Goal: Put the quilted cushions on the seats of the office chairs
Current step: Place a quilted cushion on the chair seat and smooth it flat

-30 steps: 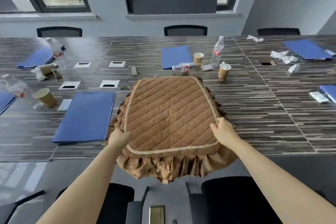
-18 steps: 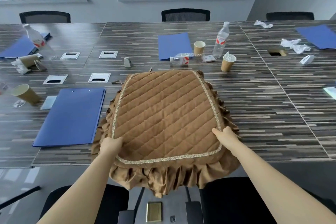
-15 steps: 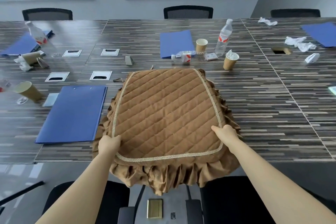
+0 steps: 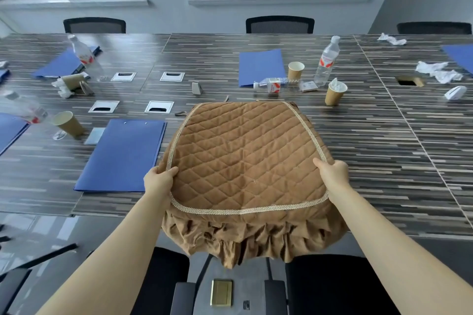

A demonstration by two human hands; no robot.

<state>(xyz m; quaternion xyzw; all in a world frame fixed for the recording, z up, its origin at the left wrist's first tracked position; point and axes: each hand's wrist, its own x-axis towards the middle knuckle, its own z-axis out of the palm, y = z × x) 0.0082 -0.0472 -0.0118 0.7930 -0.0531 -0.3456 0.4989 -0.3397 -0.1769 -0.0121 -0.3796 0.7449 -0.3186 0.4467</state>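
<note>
- Across the middle of the frame, a brown quilted cushion [image 4: 245, 158] is held up in both hands, its far part over the striped tabletop [image 4: 384, 151] and its ruffled skirt hanging past the near edge.
- Left hand [image 4: 159, 180] has its grip on the cushion's left edge, thumb on the quilted top and fingers tucked under; right hand [image 4: 332, 174] grasps the right edge the same way.
- No cushion sits on a seat anywhere I can see, so the job looks barely begun: this first one is picked up but not yet placed.
- Two dark office chairs show at the bottom of the frame, one at lower left [image 4: 163, 279] and one at lower right [image 4: 332, 286], both seats bare; more chair backs [image 4: 279, 24] line the far side at the top.
- Whether other cushions wait somewhere, I cannot tell.
- What is left, by my reckoning: bring this cushion back and down onto one near seat, then cover the others.
- Blue folders [image 4: 125, 156], paper cups [image 4: 335, 94] and water bottles [image 4: 326, 61] litter the tabletop.
</note>
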